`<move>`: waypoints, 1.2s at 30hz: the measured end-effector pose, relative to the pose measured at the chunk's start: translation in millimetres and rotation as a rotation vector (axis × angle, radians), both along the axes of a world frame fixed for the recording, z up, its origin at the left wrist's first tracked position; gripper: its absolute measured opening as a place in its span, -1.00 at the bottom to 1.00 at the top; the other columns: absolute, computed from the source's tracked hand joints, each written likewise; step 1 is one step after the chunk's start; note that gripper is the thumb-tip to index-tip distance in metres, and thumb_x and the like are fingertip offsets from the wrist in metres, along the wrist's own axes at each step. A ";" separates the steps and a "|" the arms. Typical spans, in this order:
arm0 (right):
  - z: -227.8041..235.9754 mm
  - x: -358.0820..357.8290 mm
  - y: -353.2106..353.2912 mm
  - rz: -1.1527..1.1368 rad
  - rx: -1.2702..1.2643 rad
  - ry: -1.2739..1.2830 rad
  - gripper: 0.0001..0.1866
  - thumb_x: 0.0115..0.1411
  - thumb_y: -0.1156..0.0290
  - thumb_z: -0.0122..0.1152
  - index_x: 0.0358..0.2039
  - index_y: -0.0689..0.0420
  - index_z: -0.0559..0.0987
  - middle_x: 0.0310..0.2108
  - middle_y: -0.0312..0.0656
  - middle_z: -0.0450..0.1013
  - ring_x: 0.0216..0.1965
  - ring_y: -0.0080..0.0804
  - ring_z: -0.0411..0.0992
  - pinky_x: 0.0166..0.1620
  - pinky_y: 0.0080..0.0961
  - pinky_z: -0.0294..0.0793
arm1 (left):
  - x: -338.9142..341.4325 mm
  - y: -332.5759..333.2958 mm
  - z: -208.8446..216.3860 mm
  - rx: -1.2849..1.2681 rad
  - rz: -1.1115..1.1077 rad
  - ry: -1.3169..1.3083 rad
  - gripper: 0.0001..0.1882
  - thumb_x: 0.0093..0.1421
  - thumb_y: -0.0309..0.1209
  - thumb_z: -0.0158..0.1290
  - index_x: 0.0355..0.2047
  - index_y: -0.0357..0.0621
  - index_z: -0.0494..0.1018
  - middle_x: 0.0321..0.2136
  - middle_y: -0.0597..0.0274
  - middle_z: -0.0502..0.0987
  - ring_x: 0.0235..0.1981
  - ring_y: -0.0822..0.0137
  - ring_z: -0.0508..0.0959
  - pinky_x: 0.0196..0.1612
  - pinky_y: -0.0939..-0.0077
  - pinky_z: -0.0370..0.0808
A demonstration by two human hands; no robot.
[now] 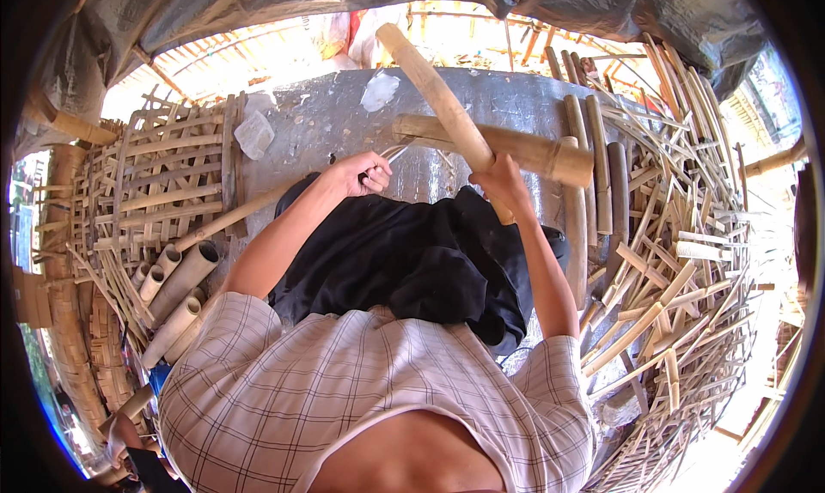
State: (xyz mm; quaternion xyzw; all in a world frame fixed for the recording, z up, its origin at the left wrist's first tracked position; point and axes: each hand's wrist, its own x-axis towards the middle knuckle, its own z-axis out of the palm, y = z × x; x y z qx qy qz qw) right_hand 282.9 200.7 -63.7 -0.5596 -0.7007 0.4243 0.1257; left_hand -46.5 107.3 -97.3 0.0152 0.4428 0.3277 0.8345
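Note:
My right hand [502, 184] is wrapped round the lower part of a thick bamboo length [436, 96], which slants up and away to the left. Behind it, a second bamboo piece [550, 155] lies crosswise, its right end slightly blurred. My left hand [365, 174] is closed in a fist at the left of this piece. A thin, shiny metal tool [397, 152] sticks out of the fist toward the crosswise bamboo; its tip is hidden. A slim bamboo stick [236, 217] runs behind my left forearm, and I cannot tell whether it joins that tool.
Black cloth [387, 248] covers my lap. Bamboo tubes [185, 278] and a woven bamboo panel [172, 171] are at the left. Bamboo poles [599, 167] and a heap of split strips [679, 295] fill the right. Pale lumps [253, 136] lie on the grey ground sheet [322, 106].

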 end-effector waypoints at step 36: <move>-19.3 4.4 -54.8 0.043 0.057 -0.173 -0.47 -0.11 0.26 0.49 -0.15 0.30 0.60 -0.34 0.10 0.63 -0.33 0.02 0.64 -0.21 -0.10 0.62 | 52.0 -58.0 -85.6 0.123 0.548 -1.177 -0.92 0.41 -0.59 -0.14 -0.29 -0.23 0.29 -0.71 0.48 0.17 -0.83 0.65 0.21 -0.77 0.66 0.10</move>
